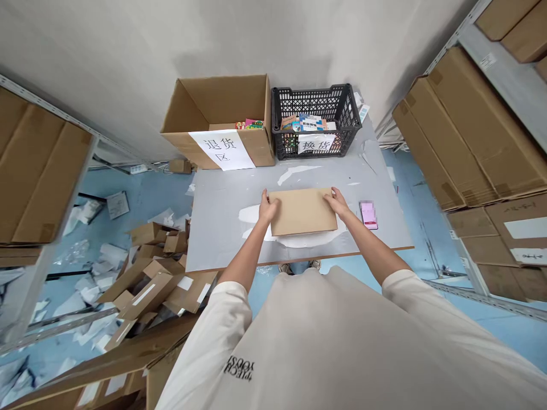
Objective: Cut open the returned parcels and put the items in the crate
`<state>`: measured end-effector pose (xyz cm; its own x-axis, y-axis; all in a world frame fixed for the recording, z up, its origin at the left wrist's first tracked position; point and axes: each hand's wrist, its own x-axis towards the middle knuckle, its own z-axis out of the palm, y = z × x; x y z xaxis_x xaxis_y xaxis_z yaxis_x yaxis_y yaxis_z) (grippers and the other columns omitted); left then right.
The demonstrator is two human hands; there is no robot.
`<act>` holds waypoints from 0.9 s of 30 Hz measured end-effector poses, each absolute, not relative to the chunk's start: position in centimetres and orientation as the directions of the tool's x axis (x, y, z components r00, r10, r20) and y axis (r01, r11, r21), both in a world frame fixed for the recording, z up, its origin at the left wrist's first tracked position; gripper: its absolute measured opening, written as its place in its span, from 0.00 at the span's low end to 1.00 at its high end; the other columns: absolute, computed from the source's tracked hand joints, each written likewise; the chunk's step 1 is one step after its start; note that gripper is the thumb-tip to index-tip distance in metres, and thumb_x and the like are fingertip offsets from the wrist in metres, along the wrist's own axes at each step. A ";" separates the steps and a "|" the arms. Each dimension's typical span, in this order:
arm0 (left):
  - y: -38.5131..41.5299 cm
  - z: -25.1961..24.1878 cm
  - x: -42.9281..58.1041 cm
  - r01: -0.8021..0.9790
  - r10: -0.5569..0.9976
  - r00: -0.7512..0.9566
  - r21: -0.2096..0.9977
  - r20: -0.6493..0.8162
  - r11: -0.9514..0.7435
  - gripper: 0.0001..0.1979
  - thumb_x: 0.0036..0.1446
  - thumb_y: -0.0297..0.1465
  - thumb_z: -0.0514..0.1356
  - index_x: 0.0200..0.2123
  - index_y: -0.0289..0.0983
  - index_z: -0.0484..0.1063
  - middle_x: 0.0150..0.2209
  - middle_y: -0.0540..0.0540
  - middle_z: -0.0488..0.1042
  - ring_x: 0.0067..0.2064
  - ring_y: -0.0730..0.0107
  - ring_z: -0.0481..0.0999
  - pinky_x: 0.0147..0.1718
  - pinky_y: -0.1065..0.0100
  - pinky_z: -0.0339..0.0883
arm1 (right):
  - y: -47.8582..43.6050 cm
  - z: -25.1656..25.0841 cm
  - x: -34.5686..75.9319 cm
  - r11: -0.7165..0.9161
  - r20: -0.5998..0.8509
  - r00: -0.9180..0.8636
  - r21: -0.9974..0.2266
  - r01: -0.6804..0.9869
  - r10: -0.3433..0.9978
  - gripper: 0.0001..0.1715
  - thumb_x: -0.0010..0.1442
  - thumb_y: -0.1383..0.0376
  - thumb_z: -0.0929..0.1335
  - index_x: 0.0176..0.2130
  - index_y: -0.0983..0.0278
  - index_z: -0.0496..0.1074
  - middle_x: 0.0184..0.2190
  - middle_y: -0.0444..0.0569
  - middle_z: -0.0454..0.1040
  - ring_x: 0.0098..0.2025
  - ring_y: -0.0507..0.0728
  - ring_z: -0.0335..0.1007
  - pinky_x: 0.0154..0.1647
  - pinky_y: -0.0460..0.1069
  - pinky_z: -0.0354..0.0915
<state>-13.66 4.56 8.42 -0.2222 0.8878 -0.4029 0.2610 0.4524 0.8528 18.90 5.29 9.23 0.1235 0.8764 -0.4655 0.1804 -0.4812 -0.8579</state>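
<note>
A plain brown cardboard box (304, 213) is held between my two hands over the front middle of the grey table (217, 219). My left hand (268, 206) grips its left end, thumb on the top face and fingers round the far left corner. At the right end, my right hand (337, 202) holds it the same way, thumb on top near the far corner. The box's top looks closed, and its underside is hidden. To the right of my right hand lies a phone (368, 215) with a pink screen.
At the table's back stand a large open carton (260, 149) with a paper sign and a black plastic crate (282, 149) holding books or packets. Discarded cardboard boxes (147, 293) pile up on the floor at left. Shelves with big cartons (474, 131) flank both sides.
</note>
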 end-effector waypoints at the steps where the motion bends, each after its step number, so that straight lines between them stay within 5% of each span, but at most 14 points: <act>1: 4.6 8.8 -13.6 0.254 0.897 -0.234 0.867 -0.374 0.428 0.48 0.64 0.40 0.67 0.83 0.47 0.52 0.68 0.39 0.76 0.65 0.51 0.80 0.68 0.52 0.70 | 5.3 9.4 19.1 -0.463 -0.445 0.133 -0.871 0.167 0.885 0.57 0.62 0.47 0.75 0.80 0.55 0.57 0.72 0.58 0.74 0.68 0.68 0.75 0.76 0.66 0.67; 9: 5.0 11.2 -12.9 0.329 0.925 -0.349 0.904 -0.152 0.273 0.35 0.68 0.41 0.65 0.75 0.43 0.64 0.58 0.40 0.75 0.59 0.58 0.78 0.63 0.58 0.71 | 6.0 10.1 21.1 -0.289 -0.247 0.226 -0.940 0.179 0.942 0.53 0.61 0.35 0.74 0.73 0.56 0.66 0.67 0.58 0.74 0.67 0.69 0.72 0.71 0.64 0.70; 17: 0.2 8.2 -12.5 0.448 0.903 -0.350 0.802 -0.250 0.396 0.25 0.66 0.37 0.65 0.65 0.40 0.71 0.36 0.51 0.72 0.45 0.59 0.78 0.52 0.59 0.72 | 4.0 4.7 22.1 -0.343 -0.218 0.324 -0.848 0.405 0.921 0.40 0.58 0.37 0.73 0.54 0.64 0.82 0.43 0.57 0.81 0.58 0.71 0.75 0.68 0.66 0.70; 22: -0.9 7.4 -12.3 0.504 0.926 -0.349 0.804 -0.144 0.315 0.27 0.66 0.35 0.66 0.67 0.41 0.69 0.42 0.47 0.77 0.50 0.58 0.80 0.56 0.59 0.72 | 3.2 3.5 22.3 -0.345 -0.229 0.320 -0.859 0.379 0.919 0.36 0.58 0.40 0.73 0.49 0.65 0.84 0.47 0.60 0.86 0.53 0.70 0.81 0.62 0.63 0.74; 27: -0.5 8.2 -11.7 0.715 0.964 -0.266 0.675 0.025 0.180 0.24 0.67 0.29 0.62 0.65 0.39 0.72 0.57 0.35 0.77 0.62 0.46 0.76 0.63 0.50 0.69 | 3.4 4.1 22.1 -0.331 -0.219 0.306 -0.861 0.385 0.926 0.30 0.60 0.43 0.73 0.47 0.63 0.86 0.49 0.58 0.88 0.54 0.70 0.84 0.63 0.64 0.74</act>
